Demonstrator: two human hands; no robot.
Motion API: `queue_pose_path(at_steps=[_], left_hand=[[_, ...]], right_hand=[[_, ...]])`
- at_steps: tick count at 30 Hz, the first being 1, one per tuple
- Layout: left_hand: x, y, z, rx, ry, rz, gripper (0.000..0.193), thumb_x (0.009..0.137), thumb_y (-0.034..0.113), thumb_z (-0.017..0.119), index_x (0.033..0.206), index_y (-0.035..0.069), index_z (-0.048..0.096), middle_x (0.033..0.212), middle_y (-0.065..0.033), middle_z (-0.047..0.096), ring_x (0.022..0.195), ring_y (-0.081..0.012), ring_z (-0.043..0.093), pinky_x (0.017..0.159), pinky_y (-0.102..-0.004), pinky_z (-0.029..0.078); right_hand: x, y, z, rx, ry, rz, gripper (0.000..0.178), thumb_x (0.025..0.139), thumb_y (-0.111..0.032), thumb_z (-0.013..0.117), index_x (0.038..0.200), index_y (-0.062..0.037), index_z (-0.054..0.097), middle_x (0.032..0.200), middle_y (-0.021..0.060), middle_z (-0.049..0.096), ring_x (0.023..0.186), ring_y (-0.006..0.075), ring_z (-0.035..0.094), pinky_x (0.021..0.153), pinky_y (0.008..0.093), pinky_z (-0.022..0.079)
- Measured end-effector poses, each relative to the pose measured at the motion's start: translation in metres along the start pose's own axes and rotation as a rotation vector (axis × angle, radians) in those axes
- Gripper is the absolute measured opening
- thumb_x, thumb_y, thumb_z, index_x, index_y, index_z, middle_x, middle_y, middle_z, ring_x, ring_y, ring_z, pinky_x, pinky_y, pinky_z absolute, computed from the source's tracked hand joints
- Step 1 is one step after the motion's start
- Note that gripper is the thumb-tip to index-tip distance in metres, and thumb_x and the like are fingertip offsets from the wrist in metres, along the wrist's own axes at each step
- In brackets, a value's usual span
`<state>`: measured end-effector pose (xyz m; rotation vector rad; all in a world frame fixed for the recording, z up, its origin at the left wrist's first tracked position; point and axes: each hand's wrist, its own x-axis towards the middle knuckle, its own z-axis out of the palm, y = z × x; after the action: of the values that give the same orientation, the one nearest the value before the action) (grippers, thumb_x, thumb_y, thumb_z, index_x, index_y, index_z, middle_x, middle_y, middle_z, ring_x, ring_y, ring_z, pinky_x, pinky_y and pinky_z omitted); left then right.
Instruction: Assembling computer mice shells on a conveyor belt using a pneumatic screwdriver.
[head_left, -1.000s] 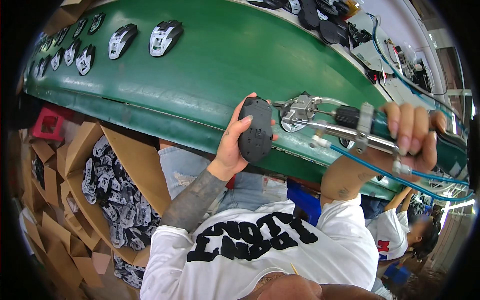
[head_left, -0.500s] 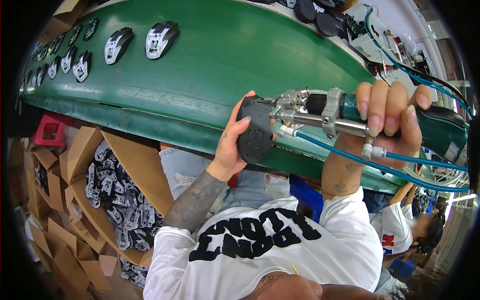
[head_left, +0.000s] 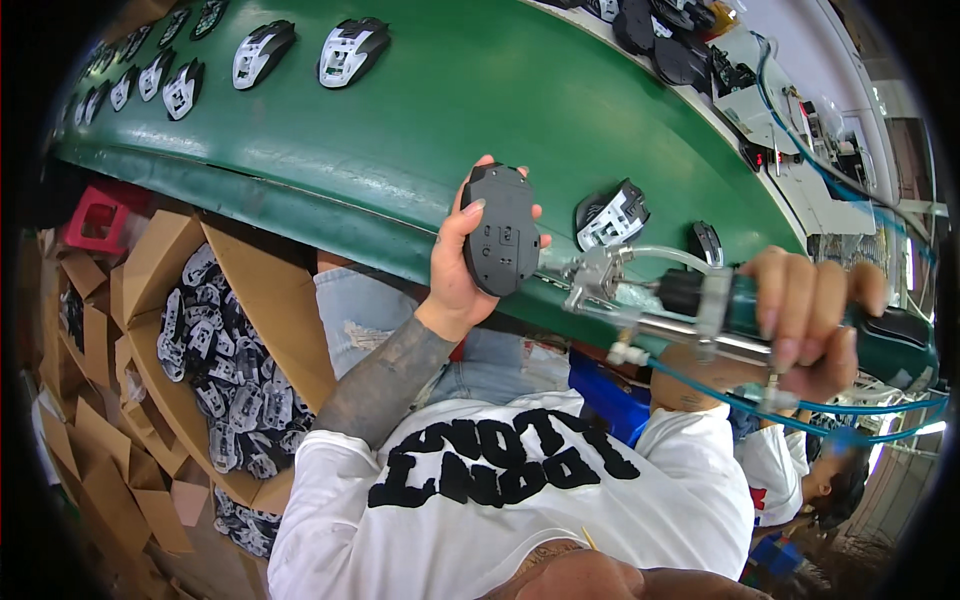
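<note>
My left hand (head_left: 456,262) is closed around a black computer mouse (head_left: 500,215), its flat underside with screw holes turned up toward me. The thumb lies along the mouse's left edge and fingertips show at the right edge. My right hand (head_left: 808,315) is wrapped around the dark green grip of a screwdriver (head_left: 685,295), a powered one with a metal feed head and blue air tubes. Its tip points left, close to the mouse's lower right edge; motion blur hides whether they touch. Past the screwdriver, a silver-and-black mouse shell (head_left: 615,217) sits on the green belt (head_left: 430,110).
More mouse shells (head_left: 352,52) stand at the belt's far left. A cardboard box (head_left: 285,325) full of mouse parts is at my left, near a red stool (head_left: 100,218). Black parts (head_left: 680,55) and equipment lie along the far right edge. Another person (head_left: 790,470) sits at my right.
The screwdriver has drawn back from the mouse's upper right edge and moved down and right. My left hand has tipped the mouse's underside more toward me. The shells at right came into view.
</note>
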<state>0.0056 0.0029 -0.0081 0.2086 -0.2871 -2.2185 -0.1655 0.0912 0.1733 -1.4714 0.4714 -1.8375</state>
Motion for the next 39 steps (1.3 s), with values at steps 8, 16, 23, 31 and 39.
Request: queue_pose_path(at_steps=[8, 16, 23, 31, 39], left_hand=[[0.0, -0.003, -0.001, 0.014, -0.014, -0.011, 0.058, 0.086, 0.028, 0.049, 0.14, 0.017, 0.031, 0.134, -0.0147, 0.04, 0.107, -0.0273, 0.053, 0.085, -0.0481, 0.052], [0.0, -0.004, -0.002, 0.054, 0.018, 0.023, 0.058, 0.087, 0.028, 0.048, 0.14, 0.015, 0.03, 0.133, -0.0143, 0.042, 0.106, -0.0271, 0.053, 0.084, -0.0462, 0.052], [0.001, -0.006, -0.001, 0.037, 0.019, 0.042, 0.058, 0.087, 0.029, 0.049, 0.14, 0.014, 0.03, 0.133, -0.0141, 0.043, 0.106, -0.0271, 0.054, 0.084, -0.0459, 0.053], [0.0, -0.007, -0.002, 0.039, 0.001, 0.037, 0.057, 0.088, 0.027, 0.048, 0.141, 0.014, 0.029, 0.134, -0.0145, 0.042, 0.107, -0.0275, 0.053, 0.085, -0.046, 0.053], [-0.001, -0.007, -0.003, 0.032, -0.002, 0.045, 0.057, 0.088, 0.027, 0.048, 0.141, 0.014, 0.029, 0.133, -0.0144, 0.042, 0.107, -0.0273, 0.053, 0.085, -0.0458, 0.052]], right_hand=[[-0.011, 0.012, 0.009, -0.078, 0.018, 0.079, 0.034, 0.086, -0.011, 0.056, 0.117, -0.0144, 0.039, 0.063, -0.0022, 0.049, 0.053, 0.0124, 0.053, 0.057, 0.0282, 0.043], [-0.014, 0.023, 0.015, -0.061, 0.01, 0.1, 0.03, 0.084, -0.007, 0.055, 0.108, -0.0153, 0.038, 0.062, -0.0023, 0.048, 0.052, 0.0128, 0.052, 0.056, 0.0283, 0.043], [-0.009, 0.018, 0.009, -0.054, 0.0, 0.054, 0.034, 0.085, -0.008, 0.052, 0.116, -0.0138, 0.039, 0.063, -0.0026, 0.048, 0.051, 0.0123, 0.052, 0.055, 0.0283, 0.042], [0.005, 0.001, 0.01, 0.023, -0.072, -0.009, 0.032, 0.085, -0.011, 0.055, 0.114, -0.0118, 0.043, 0.063, -0.0034, 0.053, 0.056, 0.0085, 0.057, 0.056, 0.0234, 0.046], [0.003, 0.026, 0.018, 0.021, -0.146, 0.062, 0.037, 0.085, -0.01, 0.055, 0.118, -0.0159, 0.04, 0.064, -0.002, 0.052, 0.055, 0.0126, 0.056, 0.056, 0.0272, 0.045]])
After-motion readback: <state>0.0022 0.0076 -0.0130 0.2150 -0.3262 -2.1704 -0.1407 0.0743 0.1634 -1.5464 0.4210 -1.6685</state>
